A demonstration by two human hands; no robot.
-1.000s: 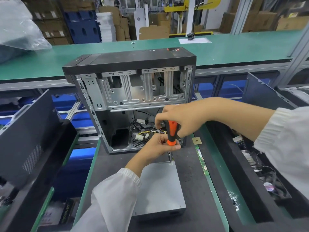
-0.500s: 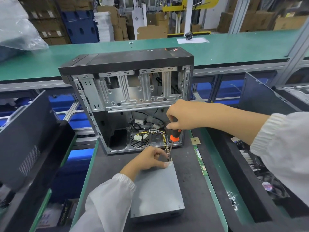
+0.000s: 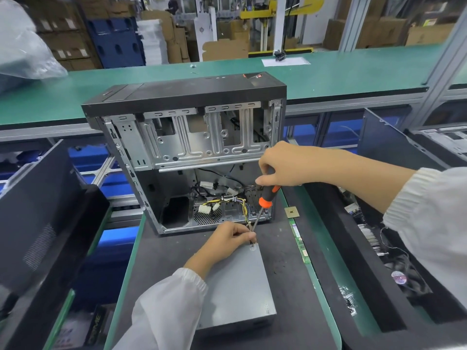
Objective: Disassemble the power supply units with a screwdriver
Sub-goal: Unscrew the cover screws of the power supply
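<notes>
A grey power supply unit [image 3: 237,286] lies flat on the dark counter [image 3: 161,263], just in front of an opened computer case [image 3: 187,152] that stands with its side panel off. The right hand [image 3: 280,165] grips the black-and-orange handle of a screwdriver [image 3: 264,203], fingers curled round its top; the shaft slants down and to the left, its tip meeting the far right corner of the power supply unit. The left hand [image 3: 227,238] rests on that same far edge, its fingertips pinching at the screwdriver's tip, though what lies between them is too small to make out. A bundle of yellow and black wires [image 3: 227,203] with white connectors lies inside the bottom of the case, behind the left hand. A small square chip [image 3: 291,212] sits on the counter just right of the case, and a green strip of circuit board [image 3: 299,239] lies along the counter's right edge.
</notes>
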